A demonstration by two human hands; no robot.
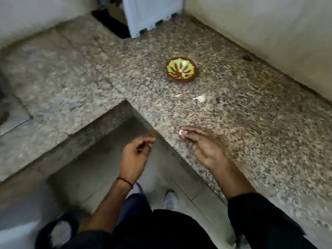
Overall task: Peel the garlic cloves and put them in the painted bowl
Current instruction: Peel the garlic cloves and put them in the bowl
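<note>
Over the granite tabletop (251, 123) edge, your right grip (203, 146) pinches a garlic clove (181, 132). Your left grip (136, 153) curls just off that edge, and blur hides whether it holds anything. The painted bowl (180, 70) sits farther in with open granite around it, and loose garlic pieces (199, 98) lie between.

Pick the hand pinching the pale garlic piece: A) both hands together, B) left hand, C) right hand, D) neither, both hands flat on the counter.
C: the right hand pinches the pale garlic piece at its fingertips, while the left hand is well apart from it, fingers curled.
</note>
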